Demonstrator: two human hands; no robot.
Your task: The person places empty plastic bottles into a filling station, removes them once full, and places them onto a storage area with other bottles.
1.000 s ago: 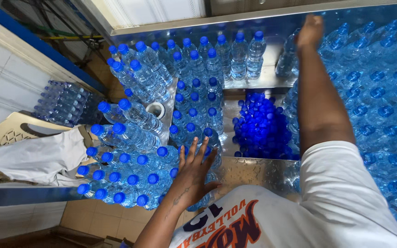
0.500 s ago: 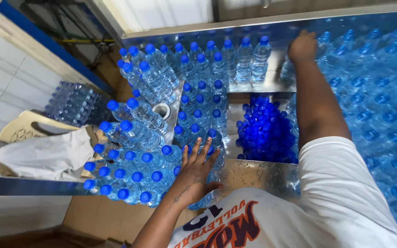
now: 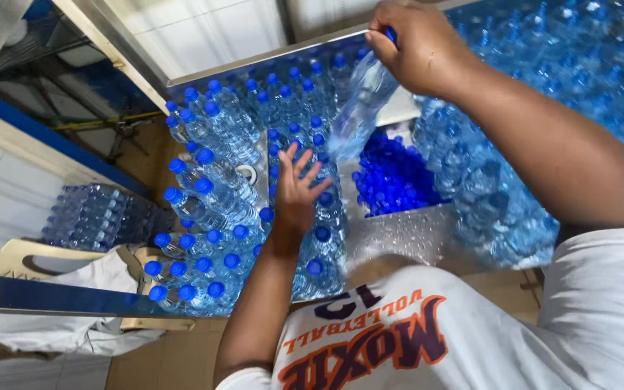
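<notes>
Nearest the camera, the person's white printed shirt (image 3: 471,339) is filling the lower edge of the view, just this side of the metal bin of loose blue caps (image 3: 393,177), which is serving here as the landmark. The bin's wet steel front wall (image 3: 406,235) is lying between the shirt and the caps.

To the left of the bin, the left hand (image 3: 297,191) is resting palm down on the standing capped bottles (image 3: 211,209), fingers spread apart and clamped on nothing; its fingertips (image 3: 292,150) are pointing away from the person. These bottles are standing upright and packed cap to cap on the surface (image 3: 388,115), running from the near-left of the bin to beyond it. One uncapped bottle mouth (image 3: 245,173) is showing among them, left of the hand.

Directly above the bin's far edge, the right hand (image 3: 417,47) is gripping a clear water bottle (image 3: 359,108) by its blue-capped top, its grip closed around the neck. The bottle is hanging tilted, its base lower and nearer, over the caps, and appearing blurred.

To the right of the bin, another mass of clear bottles (image 3: 492,188) is lying partly under the right forearm.

Far left of the bin, beyond the surface's edge, a shrink-wrapped pack of bottles (image 3: 88,217) is sitting beside a pale chair (image 3: 23,256) draped with white cloth (image 3: 102,274).
</notes>
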